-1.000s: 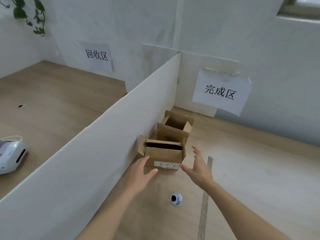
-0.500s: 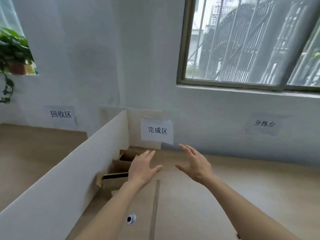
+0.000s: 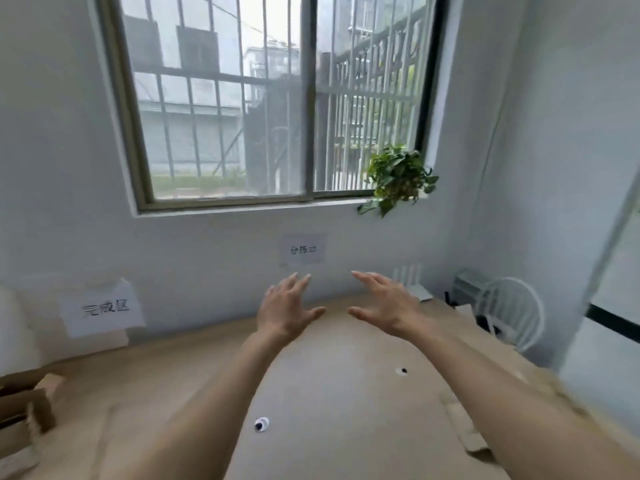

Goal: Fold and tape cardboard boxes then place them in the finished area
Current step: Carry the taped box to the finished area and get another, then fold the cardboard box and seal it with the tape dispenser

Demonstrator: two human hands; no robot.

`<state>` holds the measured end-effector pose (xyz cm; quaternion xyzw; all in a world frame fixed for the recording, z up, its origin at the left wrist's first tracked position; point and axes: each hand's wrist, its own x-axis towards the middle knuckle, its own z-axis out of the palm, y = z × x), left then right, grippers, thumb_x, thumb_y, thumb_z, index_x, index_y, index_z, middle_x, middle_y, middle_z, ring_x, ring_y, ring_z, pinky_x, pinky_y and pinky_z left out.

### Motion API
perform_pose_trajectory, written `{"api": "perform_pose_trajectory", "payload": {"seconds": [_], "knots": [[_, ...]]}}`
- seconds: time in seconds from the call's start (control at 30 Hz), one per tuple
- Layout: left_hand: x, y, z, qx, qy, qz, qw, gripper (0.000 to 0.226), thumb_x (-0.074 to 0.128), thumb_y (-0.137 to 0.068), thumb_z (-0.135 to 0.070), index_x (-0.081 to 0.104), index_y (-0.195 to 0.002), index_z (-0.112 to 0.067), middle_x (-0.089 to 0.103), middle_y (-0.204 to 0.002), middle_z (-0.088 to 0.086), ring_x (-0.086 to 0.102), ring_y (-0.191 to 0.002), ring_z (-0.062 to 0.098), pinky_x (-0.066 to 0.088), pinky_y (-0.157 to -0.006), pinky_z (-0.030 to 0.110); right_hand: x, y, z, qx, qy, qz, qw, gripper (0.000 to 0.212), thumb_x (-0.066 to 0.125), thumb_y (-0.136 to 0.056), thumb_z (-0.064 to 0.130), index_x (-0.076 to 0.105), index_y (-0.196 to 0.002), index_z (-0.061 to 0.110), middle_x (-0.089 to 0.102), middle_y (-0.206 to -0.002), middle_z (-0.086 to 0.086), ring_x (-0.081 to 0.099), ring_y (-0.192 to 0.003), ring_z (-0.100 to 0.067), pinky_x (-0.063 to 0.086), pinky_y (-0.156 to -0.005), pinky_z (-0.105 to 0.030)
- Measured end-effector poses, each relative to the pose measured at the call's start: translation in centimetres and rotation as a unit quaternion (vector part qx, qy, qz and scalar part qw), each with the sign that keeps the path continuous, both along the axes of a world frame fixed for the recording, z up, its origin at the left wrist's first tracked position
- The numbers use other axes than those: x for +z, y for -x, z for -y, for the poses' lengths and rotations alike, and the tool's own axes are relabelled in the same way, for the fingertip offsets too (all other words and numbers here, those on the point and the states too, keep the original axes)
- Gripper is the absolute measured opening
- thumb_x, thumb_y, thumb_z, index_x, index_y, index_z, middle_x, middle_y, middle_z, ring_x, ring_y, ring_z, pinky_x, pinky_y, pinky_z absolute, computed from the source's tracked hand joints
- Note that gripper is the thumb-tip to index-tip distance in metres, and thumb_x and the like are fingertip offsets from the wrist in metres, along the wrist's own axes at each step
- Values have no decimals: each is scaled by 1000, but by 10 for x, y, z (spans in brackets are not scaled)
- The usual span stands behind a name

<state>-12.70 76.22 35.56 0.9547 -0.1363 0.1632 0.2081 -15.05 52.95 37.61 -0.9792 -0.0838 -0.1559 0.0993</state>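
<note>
Both hands, left hand (image 3: 284, 310) and right hand (image 3: 388, 306), hover spread and empty; I see finished boxes (image 3: 24, 410) at eight o'clock on the table (image 3: 329, 393). Risk, I judge: reaching blind, knocking flattened cardboard (image 3: 467, 431) off.

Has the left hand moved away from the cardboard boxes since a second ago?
Yes. The left hand, open and empty, now hovers well right of the cardboard boxes and the finished-area sign.
</note>
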Motion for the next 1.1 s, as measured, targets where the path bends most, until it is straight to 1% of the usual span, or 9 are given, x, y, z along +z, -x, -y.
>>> {"api": "perform_pose_trajectory", "payload": {"seconds": [0.13,0.2,0.3,0.43,0.53,0.67,0.8,0.93,1.1], "knots": [[8,18,134,-77,-12,7,997,84,63,-88,-63,28,-157,-30,24,-165,1,24,-151,18,16,-123,36,2,56,139,-88,-24,-14,996,80,60,-88,65,27,-156,40,34,-161,8,36,-146,-15,33,-118,-38],[7,25,194,-112,-13,8,994,84,63,-87,-63,29,-157,-30,25,-165,0,25,-150,18,16,-123,37,-3,85,201,-132,-32,-24,990,79,59,-89,65,27,-156,40,33,-161,9,35,-146,-15,35,-116,-38],[1,32,280,-159,-13,4,987,84,63,-87,-64,31,-156,-29,28,-164,1,27,-149,19,18,-123,38,-15,125,281,-208,-43,-41,976,78,58,-88,68,26,-155,43,33,-161,11,40,-143,-18,39,-109,-40],[-18,32,385,-208,-14,-3,978,84,60,-87,-68,31,-156,-30,33,-162,2,32,-147,21,23,-120,38,-34,161,373,-274,-55,-58,958,81,58,-86,72,27,-155,43,33,-161,12,37,-145,-17,37,-112,-39],[-38,21,455,-234,-10,-14,972,83,58,-87,-69,32,-156,-30,35,-160,1,34,-145,21,28,-118,41,-48,166,433,-304,-59,-73,948,81,56,-85,74,26,-154,44,32,-161,12,35,-146,-17,37,-111,-40],[-70,-8,535,-253,-10,-41,967,84,56,-88,-69,30,-157,-28,36,-159,4,36,-144,24,28,-118,42,-69,143,506,-319,-66,-102,940,82,56,-85,73,23,-155,44,31,-162,11,34,-146,-18,38,-110,-41],[-97,-48,586,-239,2,-78,968,83,58,-89,-67,31,-156,-26,39,-158,5,37,-144,25,31,-116,41,-93,102,560,-315,-65,-136,937,83,56,-85,73,22,-156,43,30,-162,11,35,-146,-18,39,-109,-43],[-129,-80,608,-206,18,-135,969,82,62,-89,-62,32,-156,-24,35,-160,9,33,-146,27,30,-118,45,-126,55,587,-293,-80,-174,937,85,58,-84,73,24,-155,42,32,-161,11,38,-144,-19,40,-107,-43],[-188,-114,607,-148,-7,-183,972,87,57,-87,-71,28,-157,-28,34,-160,3,39,-143,26,43,-109,44,-186,-10,596,-227,-105,-224,942,80,60,-86,68,28,-154,42,38,-158,9,43,-140,-19,45,-107,-47]]}}
